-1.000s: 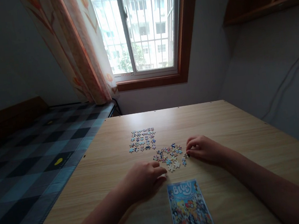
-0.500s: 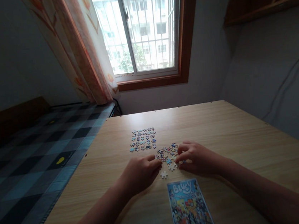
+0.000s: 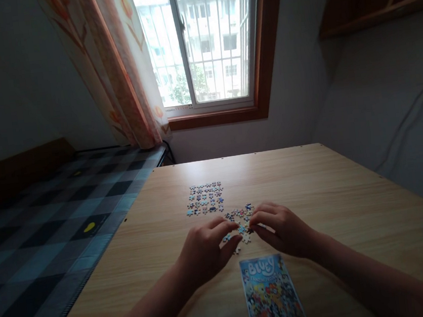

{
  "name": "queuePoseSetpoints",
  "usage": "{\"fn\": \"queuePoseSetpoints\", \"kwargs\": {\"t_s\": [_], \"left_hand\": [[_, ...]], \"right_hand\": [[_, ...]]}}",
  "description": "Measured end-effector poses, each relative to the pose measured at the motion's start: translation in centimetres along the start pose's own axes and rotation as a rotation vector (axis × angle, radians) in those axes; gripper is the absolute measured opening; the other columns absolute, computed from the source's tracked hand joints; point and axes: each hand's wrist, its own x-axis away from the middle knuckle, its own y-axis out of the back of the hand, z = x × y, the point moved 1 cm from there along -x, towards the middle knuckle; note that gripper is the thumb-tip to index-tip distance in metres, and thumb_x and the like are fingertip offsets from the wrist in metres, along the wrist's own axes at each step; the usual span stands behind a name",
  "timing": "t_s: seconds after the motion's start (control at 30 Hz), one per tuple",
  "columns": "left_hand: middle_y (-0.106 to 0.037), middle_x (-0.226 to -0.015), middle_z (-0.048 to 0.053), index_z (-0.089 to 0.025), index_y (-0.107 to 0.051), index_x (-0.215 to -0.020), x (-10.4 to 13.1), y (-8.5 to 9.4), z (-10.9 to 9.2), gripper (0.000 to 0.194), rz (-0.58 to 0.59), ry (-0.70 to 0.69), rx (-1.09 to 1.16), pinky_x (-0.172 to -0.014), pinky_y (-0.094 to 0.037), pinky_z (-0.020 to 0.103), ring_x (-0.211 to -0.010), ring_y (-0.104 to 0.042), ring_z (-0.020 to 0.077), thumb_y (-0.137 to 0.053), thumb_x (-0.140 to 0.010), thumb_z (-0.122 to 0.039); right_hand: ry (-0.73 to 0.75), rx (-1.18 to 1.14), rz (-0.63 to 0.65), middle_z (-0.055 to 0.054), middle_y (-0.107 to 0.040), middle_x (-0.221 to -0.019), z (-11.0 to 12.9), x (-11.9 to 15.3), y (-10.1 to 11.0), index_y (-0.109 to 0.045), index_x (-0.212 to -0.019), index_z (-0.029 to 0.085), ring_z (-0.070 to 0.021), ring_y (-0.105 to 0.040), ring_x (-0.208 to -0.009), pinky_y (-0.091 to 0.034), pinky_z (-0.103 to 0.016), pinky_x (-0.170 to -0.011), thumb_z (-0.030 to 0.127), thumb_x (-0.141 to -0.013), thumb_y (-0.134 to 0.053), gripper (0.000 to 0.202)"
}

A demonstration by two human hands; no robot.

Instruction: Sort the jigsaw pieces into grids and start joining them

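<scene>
Across the centre and lower right of the frame spreads a pale wooden tabletop (image 3: 281,171). A bed with a dark checked cover (image 3: 68,210) fills the lower left. At upper centre is a bright, barred window (image 3: 215,41), with a flower-patterned curtain (image 3: 117,72) to its left. At bottom centre lies a colourful printed sheet headed "Bluey" (image 3: 273,294). Just above it, the person's left hand (image 3: 208,243) has its thumb and fingers apart beside a small heap of loose puzzle pieces (image 3: 241,229). The right hand (image 3: 282,225) curls its fingertips at the heap's right edge; whether they grip a piece cannot be told. Left of and above the heap, more pieces stand in neat rows (image 3: 204,203). Smallest are two pale pieces (image 3: 246,238) near the left thumb.
</scene>
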Motion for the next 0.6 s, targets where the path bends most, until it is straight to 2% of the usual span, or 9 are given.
{"fn": "queuePoseSetpoints", "kwargs": {"t_s": [0.17,0.27,0.37,0.43,0.5,0.6], "left_hand": [[-0.071,-0.081,0.001,-0.02,-0.07,-0.085,0.0,-0.6,-0.9,0.012,0.1,0.097,0.193,-0.064,-0.051,0.026,-0.071,-0.064,0.0131,-0.064,-0.088,-0.031],[-0.071,-0.076,0.001,-0.02,-0.069,-0.078,0.1,-0.7,-0.8,0.018,0.107,0.106,0.226,-0.061,-0.047,0.024,-0.066,-0.062,0.0109,-0.061,-0.09,-0.029],[-0.071,-0.076,0.001,-0.02,-0.071,-0.079,-0.1,-0.2,0.1,0.024,0.122,0.131,0.175,-0.06,-0.045,0.024,-0.064,-0.06,0.0108,-0.057,-0.092,-0.033],[-0.072,-0.075,0.002,-0.021,-0.073,-0.079,-0.4,0.9,1.4,0.027,0.101,0.238,0.079,-0.062,-0.043,0.026,-0.064,-0.06,0.0123,-0.054,-0.092,-0.035],[-0.071,-0.07,0.003,-0.021,-0.074,-0.077,-0.7,2.3,3.2,0.03,0.094,0.441,-0.069,-0.061,-0.04,0.028,-0.061,-0.059,0.0139,-0.052,-0.091,-0.037],[-0.069,-0.064,0.005,-0.02,-0.074,-0.072,-0.8,4.2,5.9,0.036,0.203,0.673,-0.224,-0.057,-0.033,0.029,-0.058,-0.057,0.0156,-0.05,-0.089,-0.041]], "right_hand": [[0.057,-0.035,0.01,-0.004,-0.065,-0.082,2.0,-0.3,-0.8,-0.063,-0.088,0.018,-0.0149,-0.056,-0.077,-0.045,-0.028,-0.07,0.019,-0.096,-0.054,0.012],[0.038,-0.062,-0.027,-0.004,-0.065,-0.08,2.1,-0.3,-1.1,-0.065,-0.089,0.018,-0.0142,-0.056,-0.076,-0.045,-0.027,-0.068,0.02,-0.095,-0.056,0.011],[0.014,-0.059,-0.075,-0.003,-0.067,-0.083,1.6,-0.1,-0.9,-0.066,-0.096,0.019,-0.0146,-0.058,-0.078,-0.046,-0.027,-0.07,0.019,-0.095,-0.057,0.009],[-0.027,-0.032,-0.121,-0.004,-0.068,-0.087,0.7,0.2,-0.5,-0.067,-0.1,0.02,-0.0153,-0.059,-0.08,-0.047,-0.028,-0.072,0.017,-0.094,-0.056,0.013],[-0.087,0.0,-0.158,-0.005,-0.068,-0.087,-0.7,0.6,0.0,-0.068,-0.1,0.02,-0.0161,-0.06,-0.082,-0.047,-0.029,-0.074,0.017,-0.094,-0.055,0.014],[-0.245,0.027,-0.198,-0.006,-0.069,-0.085,-3.3,1.4,0.4,-0.07,-0.095,0.019,-0.0169,-0.061,-0.081,-0.048,-0.03,-0.074,0.023,-0.094,-0.055,0.016]]}}
